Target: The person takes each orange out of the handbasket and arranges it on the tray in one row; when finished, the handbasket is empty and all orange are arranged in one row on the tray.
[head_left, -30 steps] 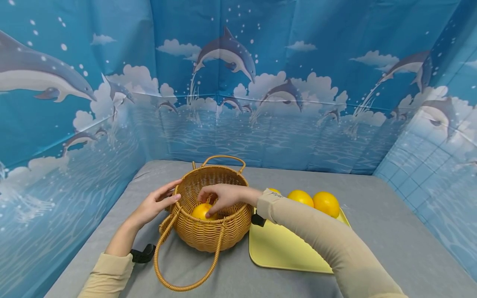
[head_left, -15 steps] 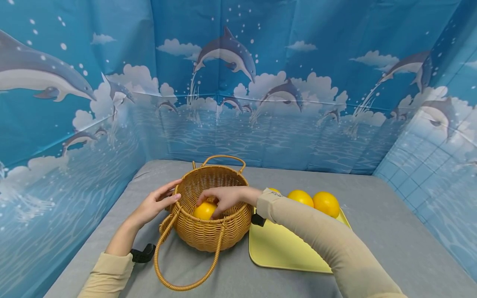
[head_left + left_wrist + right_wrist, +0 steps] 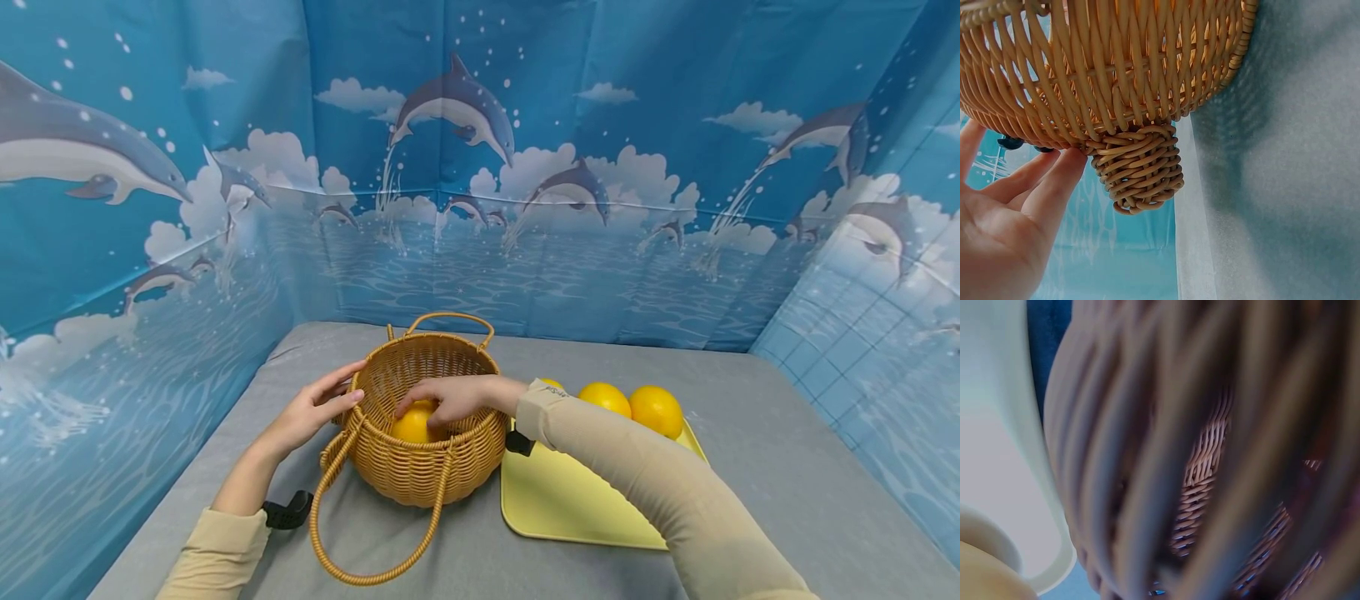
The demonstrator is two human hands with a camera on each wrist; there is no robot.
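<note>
A round wicker basket (image 3: 408, 473) stands on the grey surface, its front handle folded down toward me. Inside it, my right hand (image 3: 453, 398) reaches over the rim with thumb and fingers curled round an orange (image 3: 412, 425), whose lower part is hidden by the front wall. At the basket's left, my left hand (image 3: 309, 414) touches the rim with extended fingers and thumb. From the left wrist view, that hand's fingertips (image 3: 1072, 159) press against the underside of the weave, beside a woven handle mount or foot (image 3: 1138, 169). Basket wall fills most of the right wrist view, hiding the right hand.
To the basket's right lies a yellow tray (image 3: 577, 504). On its far part sit an orange (image 3: 604, 398), another orange (image 3: 657, 411) and a third, mostly covered by the right sleeve (image 3: 622, 450). A dolphin-print curtain (image 3: 480, 275) encloses the back and sides.
The right hand and the orange have shifted slightly right and sunk a little deeper into the basket. The left hand and basket have stayed put.
</note>
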